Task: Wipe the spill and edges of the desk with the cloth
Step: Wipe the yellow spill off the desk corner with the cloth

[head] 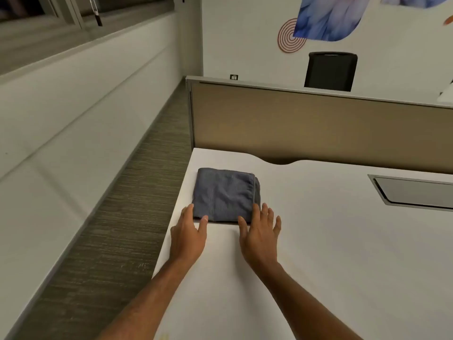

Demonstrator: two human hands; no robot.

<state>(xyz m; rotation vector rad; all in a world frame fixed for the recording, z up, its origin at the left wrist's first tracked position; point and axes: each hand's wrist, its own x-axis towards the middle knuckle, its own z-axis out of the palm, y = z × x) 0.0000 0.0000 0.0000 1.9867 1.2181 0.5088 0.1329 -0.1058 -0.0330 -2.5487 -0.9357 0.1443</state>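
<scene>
- Office space surrounds you: a white desk [318,241] with a tan partition panel [318,123] along its back, a strip of grey carpet [122,229] off its left edge, and a black chair [331,71] beyond the panel.
- Your landmark is the cloth [224,193], a grey-blue piece folded into a thick square. It lies flat near the desk's far left corner, just inside the left edge.
- Your left hand [187,238] sits at the cloth's near-left corner, fingers spread and touching the near edge; nothing is gripped.
- Your right hand [259,238] sits at the cloth's near-right corner, also flat with fingers splayed, holding nothing.
- Expect the cloth to be soft, light and floppy. It will likely unfold if you lift it by one layer, so pinch the whole folded stack along its near edge, or press a palm flat on top and slide it.
- The desktop looks smooth, so the cloth should glide easily under light pressure.
- No spill is visible anywhere around the cloth; I cannot tell where it lies.
- To the right of the cloth, well apart, a recessed grey tray [414,193] is set into the desk. Its inside looks bare, though it is cut off by the frame.
</scene>
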